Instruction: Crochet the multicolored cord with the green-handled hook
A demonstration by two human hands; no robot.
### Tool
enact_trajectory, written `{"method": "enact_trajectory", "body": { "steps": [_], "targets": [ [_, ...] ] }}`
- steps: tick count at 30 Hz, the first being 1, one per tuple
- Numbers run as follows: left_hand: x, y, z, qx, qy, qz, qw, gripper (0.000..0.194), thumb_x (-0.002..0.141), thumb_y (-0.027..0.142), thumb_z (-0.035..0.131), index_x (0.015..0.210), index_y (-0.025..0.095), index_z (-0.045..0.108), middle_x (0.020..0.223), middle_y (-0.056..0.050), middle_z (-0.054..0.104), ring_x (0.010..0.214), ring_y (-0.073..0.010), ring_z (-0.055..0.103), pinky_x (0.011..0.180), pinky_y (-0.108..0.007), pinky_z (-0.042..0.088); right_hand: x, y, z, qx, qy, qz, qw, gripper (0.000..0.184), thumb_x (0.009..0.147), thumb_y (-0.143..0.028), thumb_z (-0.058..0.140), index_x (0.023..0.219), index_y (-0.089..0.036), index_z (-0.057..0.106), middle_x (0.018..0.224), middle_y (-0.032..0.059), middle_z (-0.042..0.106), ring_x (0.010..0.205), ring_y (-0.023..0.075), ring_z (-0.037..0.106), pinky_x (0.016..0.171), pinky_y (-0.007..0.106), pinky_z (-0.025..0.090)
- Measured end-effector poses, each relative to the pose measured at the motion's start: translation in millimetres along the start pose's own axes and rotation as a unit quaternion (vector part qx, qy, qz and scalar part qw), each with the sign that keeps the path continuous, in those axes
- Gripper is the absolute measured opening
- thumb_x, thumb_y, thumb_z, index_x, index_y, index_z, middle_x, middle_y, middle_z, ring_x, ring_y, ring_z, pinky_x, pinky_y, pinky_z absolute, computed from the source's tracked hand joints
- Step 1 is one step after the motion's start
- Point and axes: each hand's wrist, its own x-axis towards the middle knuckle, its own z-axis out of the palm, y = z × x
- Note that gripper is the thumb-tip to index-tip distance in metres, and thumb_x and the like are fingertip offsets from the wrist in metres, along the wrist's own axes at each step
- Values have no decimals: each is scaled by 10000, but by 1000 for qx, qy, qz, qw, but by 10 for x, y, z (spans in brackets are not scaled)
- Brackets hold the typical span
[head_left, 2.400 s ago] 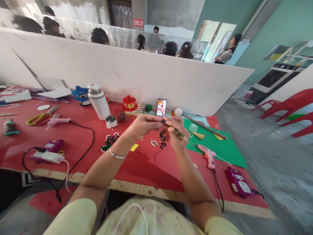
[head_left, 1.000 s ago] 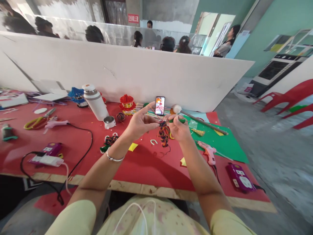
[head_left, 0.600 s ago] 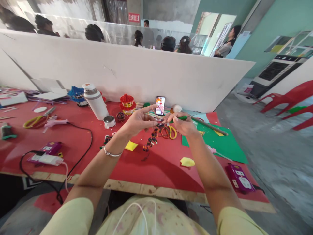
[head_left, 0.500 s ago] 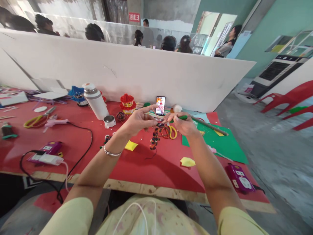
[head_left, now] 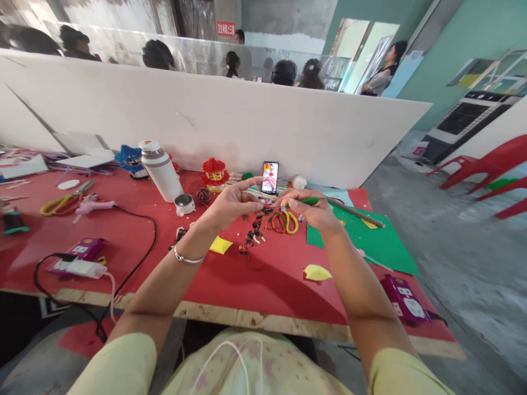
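My left hand (head_left: 236, 203) pinches the upper end of a dark multicoloured crocheted yarn strip (head_left: 256, 227), with a strand of yarn running up over the raised index finger. The strip dangles in a curl above the red tabletop. In my right hand (head_left: 310, 211) is a crochet hook with a green handle (head_left: 310, 201), gripped between thumb and fingers, its shaft directed left at the work. The fingers hide the hook's tip and the stitch. A small ball of multicoloured yarn (head_left: 203, 195) lies left of my left hand. Behind both hands stands a lit phone (head_left: 270, 176).
Scissors (head_left: 291, 223) lie just beyond the strip. A white thermos (head_left: 161, 173) and its metal cup (head_left: 184, 204) stand at left. Yellow packets (head_left: 317, 272) lie nearby, a green sheet (head_left: 370, 241) at right. A glue gun (head_left: 96, 206) trails its cord. A white partition (head_left: 247, 120) closes the back.
The hanging strip has swung to the left and curled. My right hand has shifted slightly, and the green handle has moved right and lies flatter. My left hand has stayed nearly in place.
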Motion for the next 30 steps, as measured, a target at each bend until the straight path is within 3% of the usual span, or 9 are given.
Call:
{"method": "enact_trajectory", "body": {
  "steps": [6, 11, 15, 18, 21, 24, 27, 30],
  "targets": [
    [3, 17, 83, 33, 20, 28, 999, 917, 713, 221, 949, 1558, 183, 594, 738, -8, 773, 551, -95, 614, 477, -197, 423, -48, -105, 54, -74, 30, -49, 996, 187, 986, -437, 732, 968, -306, 864, 1006, 47, 847, 998, 231, 745, 939, 419, 597],
    [-4, 42, 170, 38, 93, 33, 994, 1064, 666, 167, 928, 1628, 91, 480, 703, -8, 773, 555, -99, 620, 494, -203, 421, -83, -136, 124, -138, 52, -81, 986, 182, 1002, -433, 704, 1038, -343, 857, 1051, 56, 844, 1038, 257, 727, 961, 469, 585],
    [11, 5, 233, 29, 139, 61, 988, 1050, 659, 190, 920, 1612, 70, 496, 687, 16, 752, 561, -101, 626, 498, -209, 435, -174, -83, 314, -285, 98, -148, 942, 125, 958, -380, 763, 1054, -382, 844, 1124, 28, 865, 1075, 283, 724, 1087, 551, 504],
    [25, -34, 268, 8, 160, 75, 984, 1046, 651, 197, 927, 1604, 90, 510, 698, 15, 761, 549, -94, 609, 483, -208, 429, -269, 64, 512, -342, 137, -151, 917, 189, 918, -373, 814, 1102, -417, 818, 1255, -22, 855, 1171, 304, 723, 1169, 588, 434],
    [20, -18, 249, -57, 135, 60, 987, 1010, 653, 207, 940, 1583, 163, 550, 734, 19, 768, 520, -75, 582, 462, -200, 413, -333, 257, 624, -360, 208, -171, 893, 227, 893, -416, 838, 1115, -455, 810, 1233, -44, 863, 1152, 304, 731, 1163, 585, 417],
    [-6, 73, 159, -89, 44, -18, 995, 959, 643, 236, 970, 1533, 205, 616, 741, 13, 766, 475, -76, 575, 433, -209, 402, -338, 382, 574, -363, 232, -215, 877, 194, 868, -495, 847, 1060, -479, 823, 1125, -52, 886, 1077, 310, 729, 1140, 591, 415],
    [-33, 168, 55, -71, -8, -58, 996, 954, 615, 199, 977, 1511, 209, 649, 732, -3, 771, 480, -97, 605, 418, -211, 400, -291, 344, 423, -361, 176, -246, 882, 186, 889, -493, 829, 1075, -490, 828, 1105, -58, 889, 1068, 310, 718, 1131, 576, 428],
    [-34, 195, -2, -21, 9, -23, 999, 953, 638, 155, 948, 1536, 182, 629, 732, -17, 779, 507, -104, 626, 427, -200, 398, -218, 138, 279, -361, 96, -228, 899, 222, 908, -426, 824, 1116, -501, 819, 1133, -69, 880, 1101, 298, 718, 1196, 578, 400]
  ]
}}
